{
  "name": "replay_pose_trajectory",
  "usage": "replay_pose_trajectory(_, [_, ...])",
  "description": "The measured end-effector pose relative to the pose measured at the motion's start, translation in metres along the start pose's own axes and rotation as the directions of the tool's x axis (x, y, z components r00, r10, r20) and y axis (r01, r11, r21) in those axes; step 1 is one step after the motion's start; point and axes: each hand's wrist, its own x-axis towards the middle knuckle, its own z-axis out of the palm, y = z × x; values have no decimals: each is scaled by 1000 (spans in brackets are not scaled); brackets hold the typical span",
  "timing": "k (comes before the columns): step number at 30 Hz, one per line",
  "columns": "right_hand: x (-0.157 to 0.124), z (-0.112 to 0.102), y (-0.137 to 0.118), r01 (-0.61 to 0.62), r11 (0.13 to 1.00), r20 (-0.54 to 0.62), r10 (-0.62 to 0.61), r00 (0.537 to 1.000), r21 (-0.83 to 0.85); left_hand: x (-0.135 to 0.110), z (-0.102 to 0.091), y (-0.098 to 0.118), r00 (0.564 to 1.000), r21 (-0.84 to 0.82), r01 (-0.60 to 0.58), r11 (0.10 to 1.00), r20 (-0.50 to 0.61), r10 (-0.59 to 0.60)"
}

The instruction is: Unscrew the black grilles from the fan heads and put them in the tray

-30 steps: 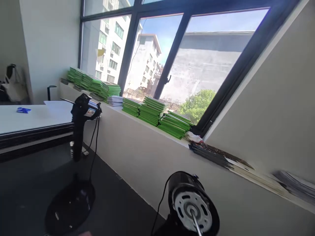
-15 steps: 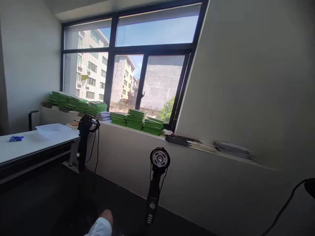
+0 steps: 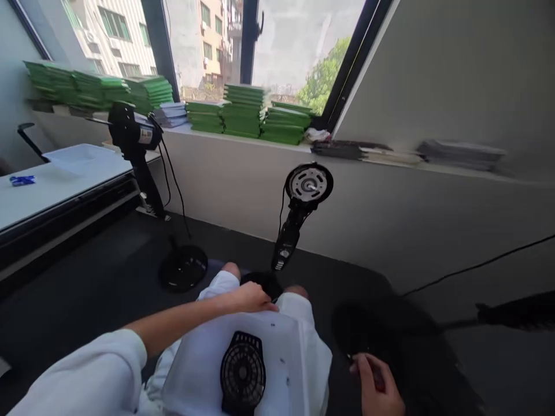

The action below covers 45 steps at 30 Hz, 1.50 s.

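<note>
A white tray [image 3: 286,358] lies across my lap with a black round grille cover [image 3: 243,372] on it. My left hand [image 3: 249,299] rests on the tray's far edge, fingers curled over it. My right hand [image 3: 375,384] is low at the right, fingers bent over something small and dark beside a black fan base [image 3: 381,326]; what it holds is unclear. Just beyond my knees stands a stripped fan motor [image 3: 309,184] on its black stand [image 3: 287,242], its metal face and shaft toward me.
A second fan motor [image 3: 130,128] on a stand with a round base [image 3: 182,267] is at the left by a white table [image 3: 52,185]. Green book stacks [image 3: 243,110] line the windowsill. A black pole [image 3: 515,312] and a cable [image 3: 477,267] cross the dark floor at the right.
The view has dropped from the window to my lap. My arms, the white tray and the grille cover have come into sight, and the bare motor now stands just past my knees.
</note>
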Motion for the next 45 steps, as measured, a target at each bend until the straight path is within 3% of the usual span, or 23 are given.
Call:
replay_pose_trajectory(1, [-10, 7, -6, 34, 999, -2, -34, 999, 14, -3, 2, -12, 999, -20, 26, 999, 38, -25])
replay_pose_trajectory(2, [-20, 14, -17, 136, 991, 131, -134, 982, -10, -7, 3, -22, 997, -33, 48, 998, 55, -47])
replay_pose_trajectory(3, [-28, 23, -31, 258, 966, 330, -239, 913, -13, -11, 3, -29, 996, -41, 62, 997, 68, -59])
replay_pose_trajectory(4, [-35, 33, -47, 374, 927, 544, -319, 776, 9, -15, 2, -34, 995, -47, 74, 996, 77, -70])
replay_pose_trajectory(6, [-47, 57, -80, 576, 818, 814, -330, 478, -7, -22, -3, -39, 993, -51, 90, 995, 83, -86])
replay_pose_trajectory(7, [-51, 69, -94, 644, 764, 879, -273, 390, -49, -25, -5, -40, 992, -50, 96, 994, 87, -92])
replay_pose_trajectory(8, [-53, 82, -105, 686, 723, 915, -220, 339, -81, -26, -6, -40, 991, -42, 99, 994, 92, -94])
replay_pose_trajectory(12, [-50, 125, -122, 704, 688, 930, -119, 347, -174, -28, -7, -42, 985, 44, 120, 992, 122, -124])
replay_pose_trajectory(14, [-45, 140, -122, 704, 686, 942, -83, 325, -182, -29, -5, -44, 981, 88, 136, 987, 127, -147])
replay_pose_trajectory(20, [-29, 156, -122, 657, 738, 967, -25, 254, -153, -40, -4, -50, 996, 67, 82, 994, 40, -85])
replay_pose_trajectory(23, [-21, 150, -124, 585, 801, 966, -36, 257, -126, -54, -9, -47, 997, -68, 38, 997, -70, -43])
replay_pose_trajectory(26, [-14, 137, -126, 480, 873, 955, -65, 289, -86, -75, -12, -41, 983, -311, 85, 947, -128, -131])
replay_pose_trajectory(28, [-8, 127, -128, 405, 913, 944, -94, 316, -44, -91, -10, -37, 980, -541, 143, 829, -39, -194])
replay_pose_trajectory(30, [-2, 115, -133, 346, 938, 929, -139, 342, 13, -106, -5, -35, 976, -730, 205, 651, 105, -190])
replay_pose_trajectory(32, [7, 103, -139, 314, 946, 909, -192, 369, 73, -116, 3, -33, 967, -831, 252, 495, 195, -165])
replay_pose_trajectory(34, [15, 92, -145, 310, 944, 880, -242, 408, 116, -118, 13, -30, 962, -870, 270, 413, 226, -153])
replay_pose_trajectory(36, [23, 83, -150, 283, 948, 823, -275, 498, 146, -114, 22, -25, 965, -874, 258, 411, 213, -152])
replay_pose_trajectory(38, [33, 77, -151, 227, 960, 733, -275, 622, 167, -102, 26, -18, 976, -879, 200, 433, 141, -165])
replay_pose_trajectory(41, [46, 70, -148, 149, 972, 583, -229, 780, 182, -76, 13, -4, 980, -905, 89, 416, 6, -198])
replay_pose_trajectory(43, [52, 64, -147, 96, 973, 557, -200, 806, 209, -57, -8, 9, 965, -895, 16, 445, -103, -241])
replay_pose_trajectory(45, [53, 55, -152, 60, 967, 597, -200, 777, 246, -38, -35, 27, 938, -863, -61, 501, -221, -268])
